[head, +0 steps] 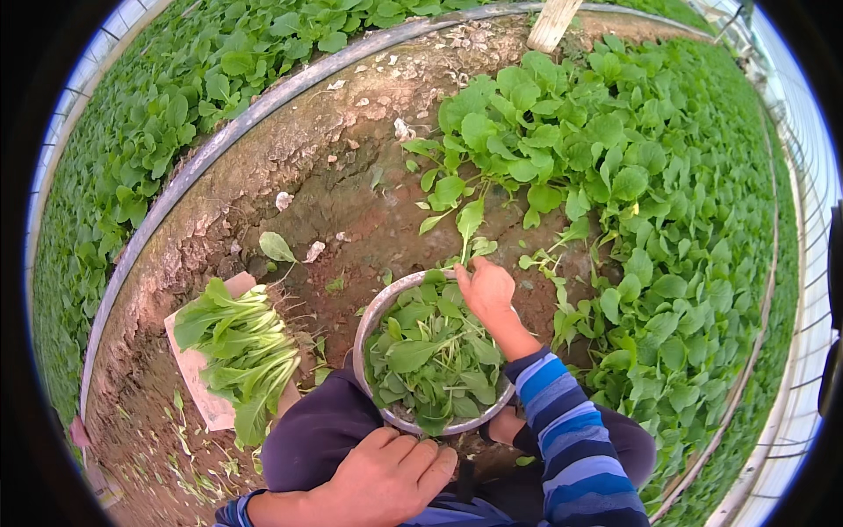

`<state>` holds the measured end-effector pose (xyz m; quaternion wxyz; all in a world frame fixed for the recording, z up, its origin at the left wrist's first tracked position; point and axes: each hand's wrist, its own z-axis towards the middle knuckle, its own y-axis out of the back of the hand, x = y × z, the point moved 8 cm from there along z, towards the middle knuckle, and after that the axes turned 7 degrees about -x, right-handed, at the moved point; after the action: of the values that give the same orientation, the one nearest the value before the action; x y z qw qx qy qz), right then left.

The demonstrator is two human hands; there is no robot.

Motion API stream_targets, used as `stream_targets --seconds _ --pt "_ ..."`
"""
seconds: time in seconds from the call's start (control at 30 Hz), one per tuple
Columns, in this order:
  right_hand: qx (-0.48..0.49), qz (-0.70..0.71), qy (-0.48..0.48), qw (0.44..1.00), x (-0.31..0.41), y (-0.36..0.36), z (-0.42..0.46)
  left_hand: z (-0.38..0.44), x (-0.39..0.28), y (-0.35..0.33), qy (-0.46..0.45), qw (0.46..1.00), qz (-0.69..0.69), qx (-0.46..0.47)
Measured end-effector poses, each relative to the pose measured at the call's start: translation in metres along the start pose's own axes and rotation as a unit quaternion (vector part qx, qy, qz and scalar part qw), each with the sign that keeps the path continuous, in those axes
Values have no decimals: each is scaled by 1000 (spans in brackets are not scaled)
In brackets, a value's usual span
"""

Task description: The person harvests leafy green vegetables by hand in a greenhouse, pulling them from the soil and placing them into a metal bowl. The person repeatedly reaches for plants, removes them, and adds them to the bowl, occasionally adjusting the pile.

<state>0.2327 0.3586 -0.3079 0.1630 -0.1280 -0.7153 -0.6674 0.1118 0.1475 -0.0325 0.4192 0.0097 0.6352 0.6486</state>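
Observation:
My right hand (489, 290) pinches the stem of a leafy green seedling (469, 224) just beyond the far rim of a round metal basin (365, 342). Loose green leaves (428, 356) fill much of that basin, which stands between my legs. Over my lap, my left hand (385, 471) lies back upward with its fingers bent; its palm is hidden, and no plant shows in it. To the left, a bunch of pulled greens (253, 349) with pale stems and thin roots rests on a flat board-like sheet (197, 388).
Dense leafy greens (665, 283) grow on the right, reaching close to the basin. A grey hose or pipe (217, 145) curves along the left bed (132, 151). A wooden stake (552, 26) stands at the far end. Scattered leaves (276, 247) lie on the bare soil.

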Motion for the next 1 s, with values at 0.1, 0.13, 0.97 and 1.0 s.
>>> stream_targets --seconds 0.1,0.13,0.97,1.0 --pt "43 -65 -142 987 -42 -45 66 -5 -2 -11 -56 996 12 61" --pt "48 -73 -161 983 -54 -69 81 -5 0 -10 -49 998 6 47" --pt "144 252 -115 950 -61 -32 103 -21 4 -23 51 992 -69 95" --pt "127 330 -229 907 -82 -46 123 -22 7 -24 60 991 -71 97"
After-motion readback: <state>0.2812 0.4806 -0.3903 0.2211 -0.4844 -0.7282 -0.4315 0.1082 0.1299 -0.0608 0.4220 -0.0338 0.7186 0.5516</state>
